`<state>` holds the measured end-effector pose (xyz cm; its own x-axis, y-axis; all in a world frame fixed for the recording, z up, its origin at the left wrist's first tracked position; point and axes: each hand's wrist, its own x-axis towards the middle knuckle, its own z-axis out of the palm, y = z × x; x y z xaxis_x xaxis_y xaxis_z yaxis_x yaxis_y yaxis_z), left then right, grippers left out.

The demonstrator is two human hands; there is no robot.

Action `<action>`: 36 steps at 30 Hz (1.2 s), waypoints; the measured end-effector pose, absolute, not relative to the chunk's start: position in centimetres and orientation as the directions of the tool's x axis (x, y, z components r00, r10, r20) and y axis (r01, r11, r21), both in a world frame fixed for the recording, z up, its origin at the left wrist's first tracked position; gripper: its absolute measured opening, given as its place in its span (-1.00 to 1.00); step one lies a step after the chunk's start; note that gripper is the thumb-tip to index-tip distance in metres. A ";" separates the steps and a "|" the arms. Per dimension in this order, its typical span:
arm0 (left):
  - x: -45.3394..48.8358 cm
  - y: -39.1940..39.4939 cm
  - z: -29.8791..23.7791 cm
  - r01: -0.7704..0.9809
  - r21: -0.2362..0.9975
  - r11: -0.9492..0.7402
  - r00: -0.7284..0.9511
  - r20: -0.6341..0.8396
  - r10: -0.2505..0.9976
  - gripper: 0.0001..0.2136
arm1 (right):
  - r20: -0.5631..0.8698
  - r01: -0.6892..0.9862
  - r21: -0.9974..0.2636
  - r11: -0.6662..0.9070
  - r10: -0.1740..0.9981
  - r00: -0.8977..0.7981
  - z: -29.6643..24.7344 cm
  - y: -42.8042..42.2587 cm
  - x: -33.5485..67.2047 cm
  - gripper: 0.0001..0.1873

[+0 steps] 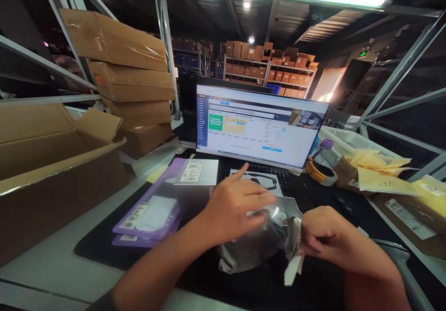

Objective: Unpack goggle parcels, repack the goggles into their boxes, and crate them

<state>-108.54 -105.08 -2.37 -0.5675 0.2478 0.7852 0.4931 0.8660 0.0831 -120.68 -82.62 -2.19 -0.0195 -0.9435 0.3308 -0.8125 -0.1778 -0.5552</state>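
Observation:
A grey plastic mailer bag (251,243) with something bulky inside lies on the black desk mat (97,246) in front of me. My left hand (235,204) rests on top of the bag, fingers curled around it and the index finger stretched toward the keyboard (258,174). My right hand (325,236) pinches the bag's right end, where a white peeled strip (294,264) hangs down. Behind the hands stands a lit monitor (259,125) showing a software page.
Purple flat packages (149,213) and a white labelled packet (197,171) lie at the left on the mat. An open cardboard box (52,162) sits far left, stacked cartons (128,83) behind it. A tape dispenser (320,169), yellow mailers (379,171) and a handheld scanner (400,260) are at the right.

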 end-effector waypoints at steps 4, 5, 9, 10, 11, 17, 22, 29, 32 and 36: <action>-108.8 -104.3 -2.9 0.476 0.053 0.878 -0.564 0.784 0.258 -0.84 | 0.370 -0.846 -0.528 -0.079 -0.918 -0.145 -2.2 -82.5 -119.9 -0.52; -108.9 -104.0 -3.1 0.464 0.027 0.885 -0.555 0.788 0.267 -0.86 | 0.397 -0.848 -0.529 -0.035 -0.893 -0.211 -2.6 -82.9 -119.3 -0.53; -109.1 -103.5 -4.0 0.452 -0.050 0.891 -0.491 0.820 0.295 -0.88 | 0.526 -0.835 -0.544 0.080 -0.743 -0.414 -3.9 -84.8 -117.3 -0.58; -109.1 -103.5 -4.0 0.454 -0.054 0.889 -0.479 0.827 0.295 -0.88 | 0.535 -0.834 -0.547 0.078 -0.733 -0.419 -3.9 -84.9 -117.4 -0.59; -109.1 -103.7 -3.9 0.456 -0.056 0.888 -0.473 0.830 0.296 -0.87 | 0.522 -0.831 -0.553 0.063 -0.751 -0.405 -3.9 -84.8 -117.7 -0.60; -108.6 -104.8 -2.5 0.466 0.015 0.885 -0.518 0.815 0.259 -0.83 | 0.227 -0.776 -0.627 -0.065 -0.968 -0.103 -2.1 -82.2 -121.5 -0.50; -108.8 -104.3 -3.2 0.473 -0.030 0.880 -0.533 0.786 0.314 -0.90 | 0.308 -0.817 -0.576 0.023 -0.920 -0.244 -2.9 -83.7 -119.2 -0.53; -108.2 -104.7 -2.4 0.516 -0.005 0.856 -0.520 0.792 0.318 -0.87 | 0.387 -0.814 -0.576 -0.075 -0.902 -0.191 -3.3 -84.3 -118.0 -0.55; -108.0 -105.0 -1.8 0.530 0.050 0.847 -0.513 0.814 0.273 -0.79 | 0.319 -0.795 -0.578 -0.184 -0.948 -0.013 -2.0 -82.4 -119.7 -0.52; -108.2 -104.7 -1.9 0.526 0.042 0.850 -0.515 0.811 0.278 -0.79 | 0.282 -0.804 -0.570 -0.170 -0.960 0.003 -1.0 -81.5 -120.9 -0.54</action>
<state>-108.21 -104.71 -1.90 -0.5150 0.2783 0.8108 0.5255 0.8497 0.0422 -120.91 -81.53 -0.98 0.0035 -0.9595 0.2816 -0.8038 -0.1702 -0.5700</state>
